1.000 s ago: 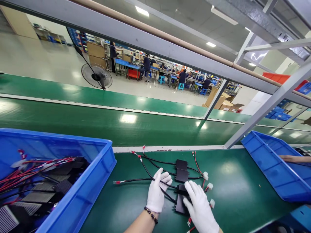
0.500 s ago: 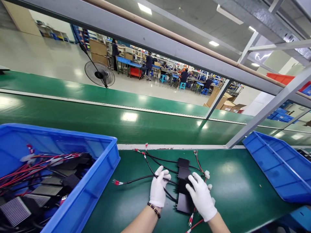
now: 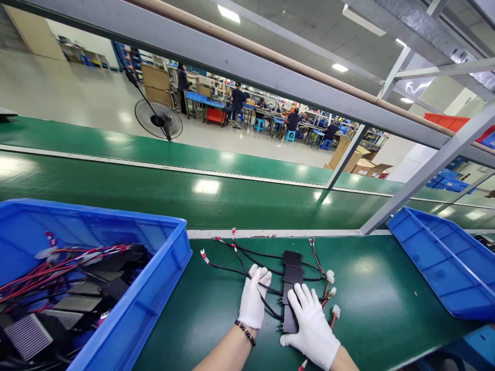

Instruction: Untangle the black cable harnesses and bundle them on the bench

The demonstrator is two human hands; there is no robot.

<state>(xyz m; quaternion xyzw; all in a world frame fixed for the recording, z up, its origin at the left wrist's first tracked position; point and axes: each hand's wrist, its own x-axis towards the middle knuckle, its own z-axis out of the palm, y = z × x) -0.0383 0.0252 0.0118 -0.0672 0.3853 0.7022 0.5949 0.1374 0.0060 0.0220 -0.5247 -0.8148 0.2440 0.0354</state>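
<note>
Several flat black boxes (image 3: 293, 274) lie in a column on the green bench, their leads running out to both sides. My left hand (image 3: 254, 298), in a white glove, is closed around the black cables (image 3: 247, 274) left of the boxes. Red fork terminals (image 3: 204, 255) tip the free cable ends. White-gloved too, my right hand (image 3: 312, 327) rests on the lower boxes with its fingers stretched out and thumb apart. It covers part of them. White plug connectors (image 3: 336, 311) on red and black wires lie to the right.
At left stands a blue bin (image 3: 170, 242) holding more black boxes and red wires. Another blue bin (image 3: 436, 257) sits tilted at right. A grey metal post (image 3: 429, 165) rises behind the bench. Beyond the green conveyor (image 3: 247, 201) are a fan (image 3: 158, 119) and people at worktables.
My right hand has moved down and flattened over the lower boxes, which now line up more evenly. One cable's red terminal end at left has swung upward and to the right.
</note>
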